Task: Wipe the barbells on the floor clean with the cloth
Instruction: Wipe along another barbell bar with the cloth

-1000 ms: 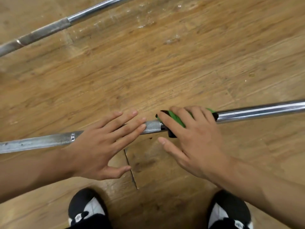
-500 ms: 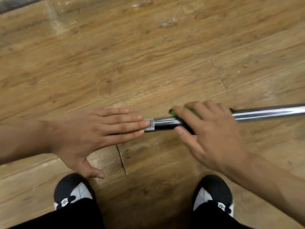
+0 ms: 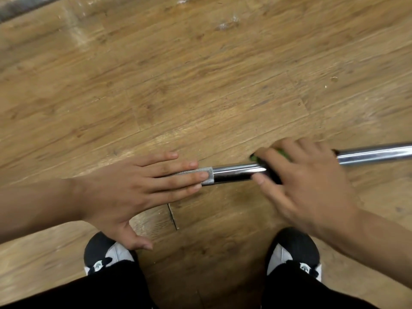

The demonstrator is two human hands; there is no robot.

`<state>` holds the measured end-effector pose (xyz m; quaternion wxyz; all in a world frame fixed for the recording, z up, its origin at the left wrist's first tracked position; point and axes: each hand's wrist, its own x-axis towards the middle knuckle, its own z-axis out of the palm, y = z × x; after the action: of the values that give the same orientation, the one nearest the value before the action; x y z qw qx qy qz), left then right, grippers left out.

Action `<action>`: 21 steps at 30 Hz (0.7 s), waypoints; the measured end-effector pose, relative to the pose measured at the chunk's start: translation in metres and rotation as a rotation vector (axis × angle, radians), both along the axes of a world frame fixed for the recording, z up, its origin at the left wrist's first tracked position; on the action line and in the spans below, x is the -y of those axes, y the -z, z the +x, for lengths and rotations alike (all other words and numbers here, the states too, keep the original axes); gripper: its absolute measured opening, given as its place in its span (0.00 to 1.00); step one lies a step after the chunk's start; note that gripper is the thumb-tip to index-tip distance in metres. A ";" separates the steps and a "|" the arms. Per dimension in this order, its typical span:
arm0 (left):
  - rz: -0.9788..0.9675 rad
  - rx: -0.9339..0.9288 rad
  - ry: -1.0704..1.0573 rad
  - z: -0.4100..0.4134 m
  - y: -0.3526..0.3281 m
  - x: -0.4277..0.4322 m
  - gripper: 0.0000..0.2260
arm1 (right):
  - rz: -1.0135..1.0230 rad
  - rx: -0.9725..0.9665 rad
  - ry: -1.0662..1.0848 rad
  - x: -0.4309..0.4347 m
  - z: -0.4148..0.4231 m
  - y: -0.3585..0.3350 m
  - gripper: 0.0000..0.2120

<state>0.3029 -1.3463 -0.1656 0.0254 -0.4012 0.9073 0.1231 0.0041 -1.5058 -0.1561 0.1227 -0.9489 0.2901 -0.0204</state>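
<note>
Now our right hand (image 3: 307, 181), curled round the green cloth (image 3: 281, 152) on the barbell (image 3: 236, 171), has slid away from our left hand (image 3: 124, 192), which presses flat on the knurling. More shaft between them looks wiped; beyond the right hand, probably not.

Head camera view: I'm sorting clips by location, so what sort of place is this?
Probably a gym or weight room: a steel barbell with a knurled grip lies on the wood-plank floor, what looks like a second bar shows top left, and the person wears trainers.
</note>
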 end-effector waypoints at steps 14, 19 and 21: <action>0.037 0.006 -0.018 0.006 -0.002 0.005 0.47 | -0.121 0.055 -0.062 0.028 -0.037 0.015 0.29; -0.016 0.066 -0.042 0.012 -0.001 0.013 0.45 | -0.117 0.094 -0.094 -0.033 0.036 0.023 0.31; -0.056 0.104 -0.042 0.015 -0.002 0.018 0.45 | -0.147 0.095 -0.205 -0.034 0.046 0.028 0.33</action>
<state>0.3182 -1.3639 -0.1634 0.0588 -0.4267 0.8991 0.0774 0.0499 -1.4719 -0.1837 0.0677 -0.9780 0.1830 -0.0740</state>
